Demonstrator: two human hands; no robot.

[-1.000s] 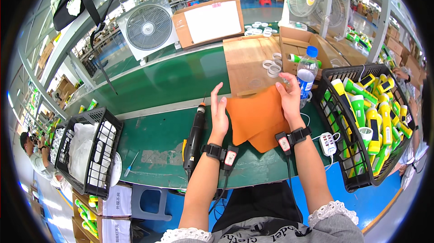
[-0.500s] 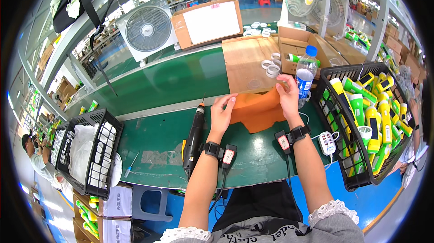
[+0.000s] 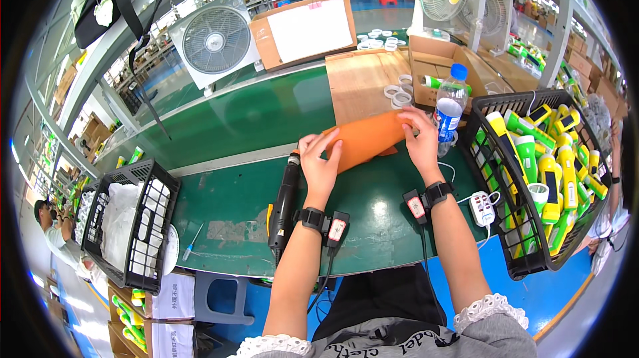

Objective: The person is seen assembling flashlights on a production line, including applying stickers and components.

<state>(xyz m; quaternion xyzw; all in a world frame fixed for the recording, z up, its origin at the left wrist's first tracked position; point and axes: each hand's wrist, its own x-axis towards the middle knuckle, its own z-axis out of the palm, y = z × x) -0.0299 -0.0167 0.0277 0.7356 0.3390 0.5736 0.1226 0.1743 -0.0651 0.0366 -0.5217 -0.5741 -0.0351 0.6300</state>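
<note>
An orange cloth (image 3: pixel 366 137) is stretched between my two hands above the green worktable (image 3: pixel 373 225), its far edge folded or raised. Its left end is pinched by my left hand (image 3: pixel 321 165), thumb and fingers closed on the edge. At the other end my right hand (image 3: pixel 419 137) grips the upper right corner, close to a clear plastic bottle (image 3: pixel 450 108) with a blue cap. Beside my left wrist a black electric screwdriver (image 3: pixel 286 198) lies on the table, apart from the hand.
At right a black crate (image 3: pixel 542 265) holds several green and yellow flashlights. At left stands a black crate (image 3: pixel 157 225) with plastic bags; a small screwdriver (image 3: pixel 193 243) lies nearby. White rings (image 3: pixel 401 98) rest on a wooden board near a cardboard box (image 3: pixel 432 52). A white power strip (image 3: pixel 482 208) sits right.
The cloth has gone from hanging loosely to a smoother, tilted band. My left hand has moved slightly left and down; my right hand has shifted a little left with its corner.
</note>
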